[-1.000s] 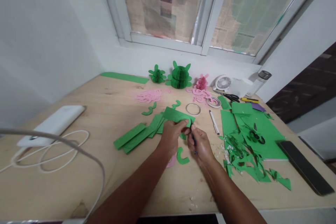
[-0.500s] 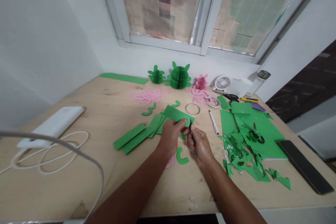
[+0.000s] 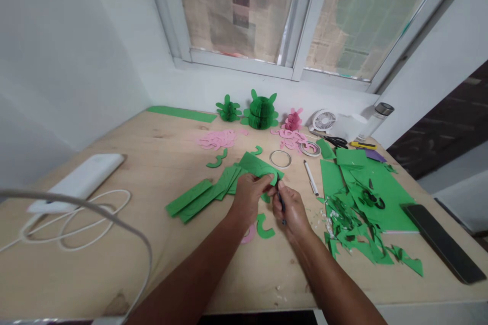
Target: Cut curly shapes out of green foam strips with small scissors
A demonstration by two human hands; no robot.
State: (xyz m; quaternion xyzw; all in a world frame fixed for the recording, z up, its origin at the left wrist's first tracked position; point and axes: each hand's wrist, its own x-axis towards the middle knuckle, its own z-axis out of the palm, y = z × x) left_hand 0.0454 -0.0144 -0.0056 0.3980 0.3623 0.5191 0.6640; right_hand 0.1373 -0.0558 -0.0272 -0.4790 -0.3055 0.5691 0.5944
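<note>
My left hand (image 3: pixel 248 194) pinches a green paper piece (image 3: pixel 273 179) with a curved edge between thumb and fingers. Closed around a slim dark tool (image 3: pixel 281 200), my right hand (image 3: pixel 293 208) is close beside it, and the tool's upper end meets the paper's right edge. Its exact kind is hard to make out. Behind the fingers lies a green paper rectangle (image 3: pixel 253 162). Green paper strips (image 3: pixel 202 203) are fanned out to the left. Below the hands lie a green C-shaped cutout (image 3: pixel 264 227) and a partly covered pink paper ring (image 3: pixel 249 234).
Green scraps (image 3: pixel 348 228), black scissors (image 3: pixel 368 197) and a dark phone-like slab (image 3: pixel 444 244) lie at right. A white pen (image 3: pixel 311 177) and tape roll (image 3: pixel 280 159) lie ahead. Paper figures (image 3: pixel 261 111) and a small fan (image 3: pixel 324 120) stand behind. A white cable (image 3: pixel 147 246) crosses the left side.
Both hands stay almost in place with the paper and the dark tool. The whole view has shifted very slightly; nothing was picked up or let go.
</note>
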